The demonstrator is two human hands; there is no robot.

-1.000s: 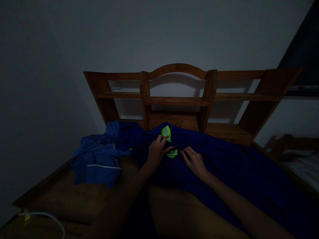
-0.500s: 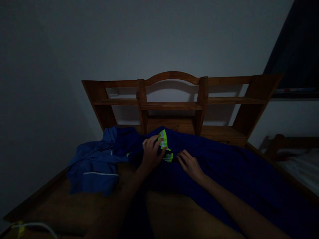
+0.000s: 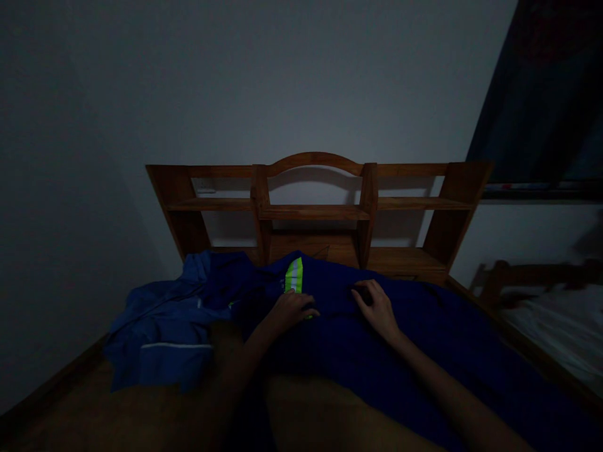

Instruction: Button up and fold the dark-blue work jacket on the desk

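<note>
Lighter blue garment bunched far L on the wooden bed surface; leave it be. L hand fingers curled, lying on dark blue workwear just below its hi-vis stripe; whether it grips cloth, can't tell. R hand flat, fingers spread; press w/ it, draw fabric taut, smooth outward evenly; shelf headboard behind.

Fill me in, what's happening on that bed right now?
A person has both hands on a dark blue garment spread over a wooden bed. The left hand rests just below its green and silver reflective stripe; the right hand lies flat on the cloth beside it. A lighter blue garment lies crumpled to the left, in front of the wooden headboard shelf.
</note>
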